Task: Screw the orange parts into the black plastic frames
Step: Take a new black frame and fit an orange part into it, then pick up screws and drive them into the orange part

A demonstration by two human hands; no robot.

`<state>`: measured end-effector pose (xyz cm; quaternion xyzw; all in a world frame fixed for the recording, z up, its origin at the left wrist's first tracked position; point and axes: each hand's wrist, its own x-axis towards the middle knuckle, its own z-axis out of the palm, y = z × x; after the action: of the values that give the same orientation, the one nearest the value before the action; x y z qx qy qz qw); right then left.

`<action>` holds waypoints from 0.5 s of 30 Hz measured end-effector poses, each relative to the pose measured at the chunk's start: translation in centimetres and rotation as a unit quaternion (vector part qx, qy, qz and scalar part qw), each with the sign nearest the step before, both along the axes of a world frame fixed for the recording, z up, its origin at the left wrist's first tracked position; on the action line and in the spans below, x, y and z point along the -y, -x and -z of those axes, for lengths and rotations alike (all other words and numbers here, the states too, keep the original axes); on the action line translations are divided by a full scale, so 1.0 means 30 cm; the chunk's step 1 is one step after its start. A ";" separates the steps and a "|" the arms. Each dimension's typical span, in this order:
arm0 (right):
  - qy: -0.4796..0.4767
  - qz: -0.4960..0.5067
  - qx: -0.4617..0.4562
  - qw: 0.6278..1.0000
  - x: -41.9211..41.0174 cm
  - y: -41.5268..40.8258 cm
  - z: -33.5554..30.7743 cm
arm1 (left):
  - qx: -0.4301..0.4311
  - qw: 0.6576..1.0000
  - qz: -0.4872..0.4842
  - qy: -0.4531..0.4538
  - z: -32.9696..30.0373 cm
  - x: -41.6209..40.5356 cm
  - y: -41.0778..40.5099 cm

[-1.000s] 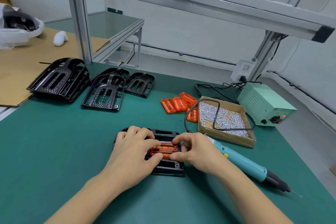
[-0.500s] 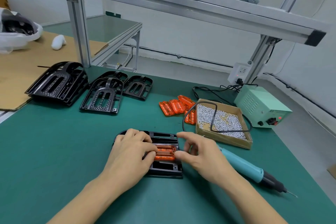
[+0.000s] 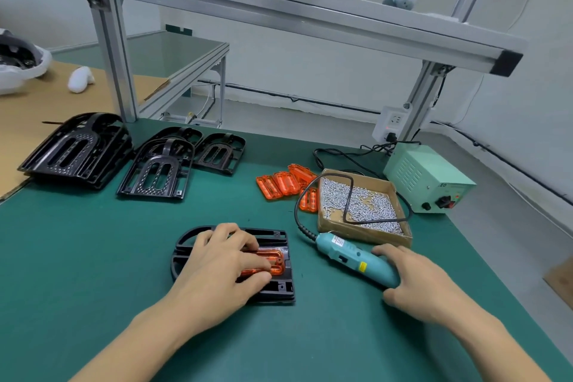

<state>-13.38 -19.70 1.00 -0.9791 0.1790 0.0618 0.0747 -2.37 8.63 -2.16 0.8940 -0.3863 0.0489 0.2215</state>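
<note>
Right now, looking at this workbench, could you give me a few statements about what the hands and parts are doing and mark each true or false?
1. The left hand presses on the orange part seated in the black frame. True.
2. The right hand is scooping screws from the box. False: it is closing round the teal screwdriver on the mat.
3. The cardboard box holds silver screws. True.
4. The spare orange parts are stacked on the power supply. False: they lie on the mat beside the box.
</note>
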 end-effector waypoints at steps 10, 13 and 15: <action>0.017 -0.023 0.086 0.996 -0.017 -0.034 -0.001 | -0.013 0.999 0.010 -0.040 -0.007 -0.006 0.011; -0.116 0.018 0.220 0.968 -0.008 -0.010 -0.034 | -0.026 0.999 0.010 -0.029 -0.009 -0.003 0.014; -0.231 0.048 0.320 0.918 0.010 0.000 -0.077 | -0.023 0.999 0.015 -0.027 -0.013 0.007 0.019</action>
<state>-13.37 -20.00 3.31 -0.8923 0.1726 -0.2187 0.3552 -2.93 8.42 -1.76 0.8949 -0.3952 0.0146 0.2067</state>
